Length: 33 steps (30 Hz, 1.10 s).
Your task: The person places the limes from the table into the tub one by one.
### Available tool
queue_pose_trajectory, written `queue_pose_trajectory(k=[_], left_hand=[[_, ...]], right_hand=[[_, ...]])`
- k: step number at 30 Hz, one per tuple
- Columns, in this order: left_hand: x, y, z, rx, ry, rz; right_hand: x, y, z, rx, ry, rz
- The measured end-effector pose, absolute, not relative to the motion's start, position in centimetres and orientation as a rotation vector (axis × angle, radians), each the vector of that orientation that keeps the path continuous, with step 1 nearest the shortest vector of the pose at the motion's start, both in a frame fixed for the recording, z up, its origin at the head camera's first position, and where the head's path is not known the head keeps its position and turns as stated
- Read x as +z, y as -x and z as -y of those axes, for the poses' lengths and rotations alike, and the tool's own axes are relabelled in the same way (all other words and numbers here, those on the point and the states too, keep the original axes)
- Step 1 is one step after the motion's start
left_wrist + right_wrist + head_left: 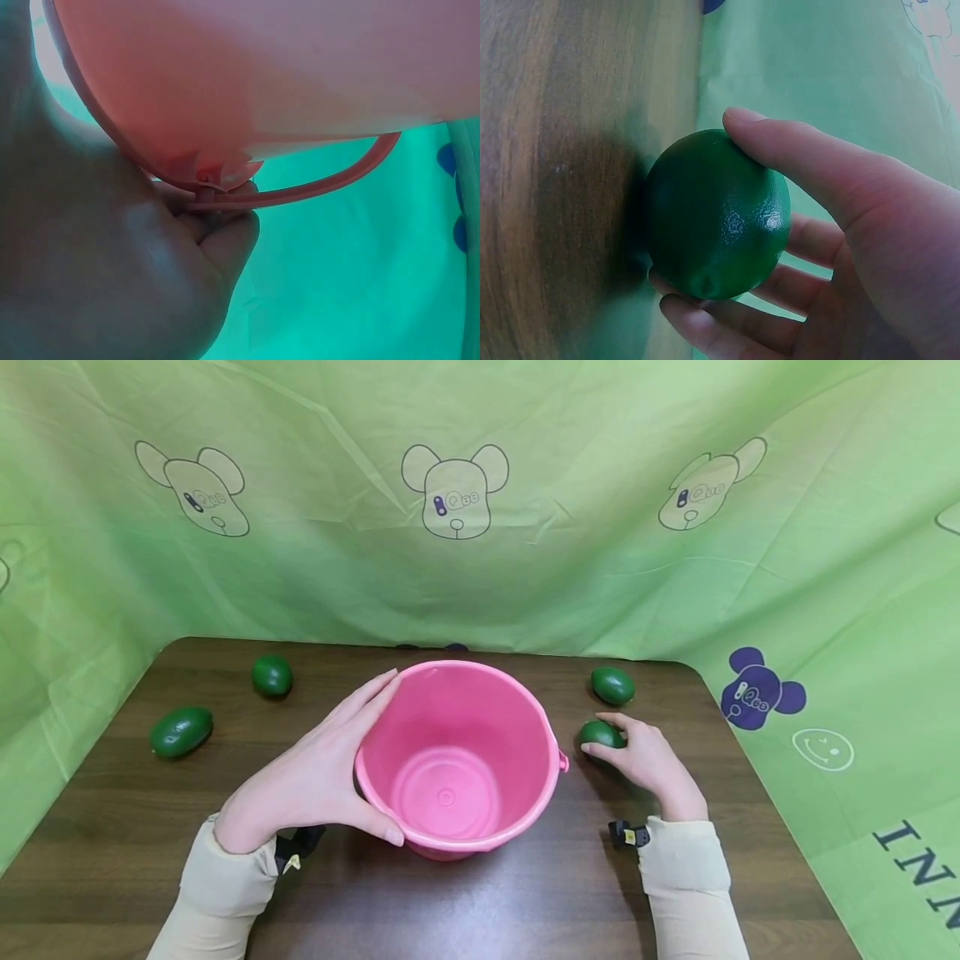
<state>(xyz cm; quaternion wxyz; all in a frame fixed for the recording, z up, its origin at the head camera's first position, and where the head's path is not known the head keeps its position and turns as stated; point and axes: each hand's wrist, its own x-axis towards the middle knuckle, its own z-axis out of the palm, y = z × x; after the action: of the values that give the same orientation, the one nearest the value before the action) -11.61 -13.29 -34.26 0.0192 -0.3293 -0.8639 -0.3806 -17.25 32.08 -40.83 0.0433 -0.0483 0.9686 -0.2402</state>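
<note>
Just apart, bucket rim (465,844), held fruit (599,734)

Your bucket (483,714) looks like smooth, faintly glossy plastic; your green fruit (712,214) is shiny and finely pebbled. Your surface (540,902) shows softly gleaming wood grain, the backdrop (562,577) creased cloth.

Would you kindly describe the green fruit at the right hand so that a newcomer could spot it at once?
Find the large pink bucket in the middle of the head view. Just right of it, the right hand grips a glossy green fruit. Its nearest neighbour, a similar fruit just behind it, is untouched.
</note>
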Motion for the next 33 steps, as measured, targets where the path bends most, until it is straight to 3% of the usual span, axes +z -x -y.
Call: queue_pose_trajectory(k=[33], left_hand=[[-34.2, 11.6, 13.3, -1.18, 1.02, 2.7]], right_hand=[[-39.8, 17.0, -31.6, -0.836, 0.23, -3.08]])
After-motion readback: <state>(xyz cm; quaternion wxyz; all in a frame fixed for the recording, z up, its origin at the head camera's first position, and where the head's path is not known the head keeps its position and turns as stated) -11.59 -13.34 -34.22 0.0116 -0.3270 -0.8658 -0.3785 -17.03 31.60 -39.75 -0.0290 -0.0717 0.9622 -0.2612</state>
